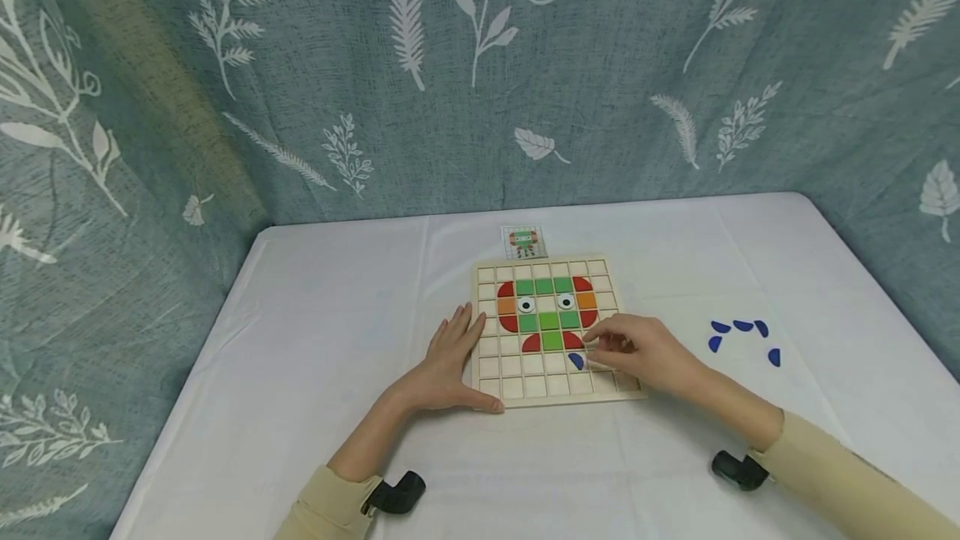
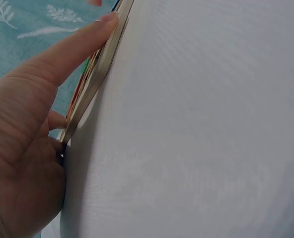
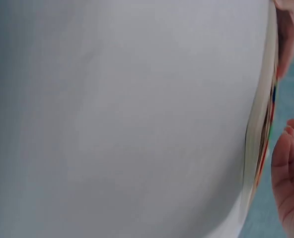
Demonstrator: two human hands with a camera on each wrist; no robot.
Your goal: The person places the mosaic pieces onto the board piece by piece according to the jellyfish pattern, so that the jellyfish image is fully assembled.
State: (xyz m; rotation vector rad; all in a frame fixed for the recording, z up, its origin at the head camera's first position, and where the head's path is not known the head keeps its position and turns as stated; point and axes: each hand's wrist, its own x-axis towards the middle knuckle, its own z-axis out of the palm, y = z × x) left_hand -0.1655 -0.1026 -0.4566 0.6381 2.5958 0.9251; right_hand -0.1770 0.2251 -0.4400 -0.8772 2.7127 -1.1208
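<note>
A wooden grid board [image 1: 525, 390] lies on the table with a face of red, green and orange pieces and two eye tiles set in it. My left hand [image 1: 442, 365] rests at its left side, fingers spread along the edge, thumb at the near corner. In the left wrist view the thumb [image 2: 82, 47] lies straight against the board's side. My right hand [image 1: 637, 348] is over the board's right part, fingers bent, thumb and fingertip apart. Just left of its fingertips, a blue half-round piece [image 1: 576, 361] lies tilted in a cell below the red piece [image 1: 572, 340].
Several loose blue half-round pieces [image 1: 743, 325] lie on the white tablecloth to the right. A small pattern card [image 1: 543, 253] showing a coloured figure lies behind the board. A patterned teal curtain [image 1: 450, 148] hangs beyond the table.
</note>
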